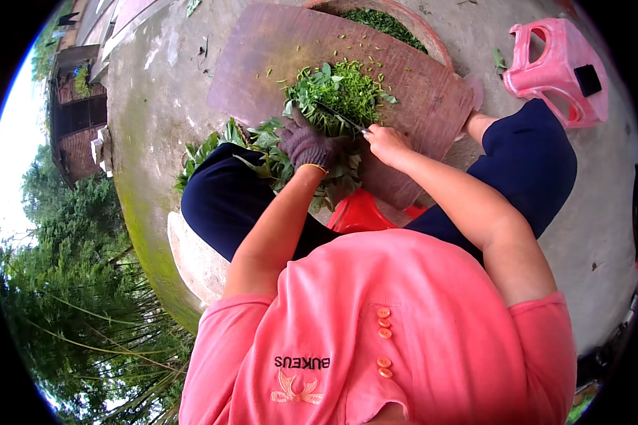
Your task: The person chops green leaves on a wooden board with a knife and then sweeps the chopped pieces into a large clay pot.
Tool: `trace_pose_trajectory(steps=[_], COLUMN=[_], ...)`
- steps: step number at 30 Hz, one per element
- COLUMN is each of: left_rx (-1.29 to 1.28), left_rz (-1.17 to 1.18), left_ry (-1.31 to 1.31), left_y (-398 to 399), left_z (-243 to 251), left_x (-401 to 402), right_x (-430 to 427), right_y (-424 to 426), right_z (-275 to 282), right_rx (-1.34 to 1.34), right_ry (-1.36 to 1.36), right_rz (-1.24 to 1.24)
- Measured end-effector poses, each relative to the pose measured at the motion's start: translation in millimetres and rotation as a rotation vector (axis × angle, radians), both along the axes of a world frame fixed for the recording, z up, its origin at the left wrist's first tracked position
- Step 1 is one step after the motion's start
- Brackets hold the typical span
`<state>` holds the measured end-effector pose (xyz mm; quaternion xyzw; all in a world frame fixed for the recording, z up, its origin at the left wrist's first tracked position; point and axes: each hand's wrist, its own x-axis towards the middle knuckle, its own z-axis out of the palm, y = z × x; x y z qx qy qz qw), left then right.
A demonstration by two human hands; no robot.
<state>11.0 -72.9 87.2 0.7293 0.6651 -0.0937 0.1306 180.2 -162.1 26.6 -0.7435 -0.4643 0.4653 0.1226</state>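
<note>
A wide wooden board [404, 106] lies before me, with a heap of chopped green stems and leaves [353, 93] on it. In my right hand [388, 143] is the handle of a knife [343, 118], whose dark blade reaches left into the greens. My left hand [307, 141], in a dark knitted glove, presses on a bunch of uncut leafy greens [268, 138] just left of the blade. The leaves hang over the board's near edge towards my lap. The glove hides part of the bunch, and the blade's tip is partly covered by leaves.
Beyond the board stands a round basin [436, 40] holding chopped greens. At the right a pink plastic stool [553, 69] carries a dark flat object [587, 80]. Something red and plastic [359, 212] shows between my legs. A pale rounded object [191, 260] is beside my left leg.
</note>
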Motion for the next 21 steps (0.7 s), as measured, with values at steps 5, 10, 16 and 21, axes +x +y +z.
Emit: trace_pose_trajectory(steps=[5,10,16,21], left_rx=[-0.003,0.086,-0.065,-0.350], left_rz=[0.174,0.137,0.030,-0.074], left_ry=[0.068,0.162,0.008,0.048], left_y=[-20.5,-11.9,23.6,70.4], left_z=[-55.9,-82.3,-41.2,-31.1], left_x=[11.5,12.3,-6.6,-28.7], right_x=[1.9,0.4,10.5,9.1], right_y=[1.3,-1.3,4.1,6.0], right_z=[1.9,6.6,4.3,1.8], right_rx=[-0.059,-0.077,-0.067,-0.059], right_ry=[0.022,0.014,0.024,0.015], right_rz=[0.017,0.015,0.015,0.025])
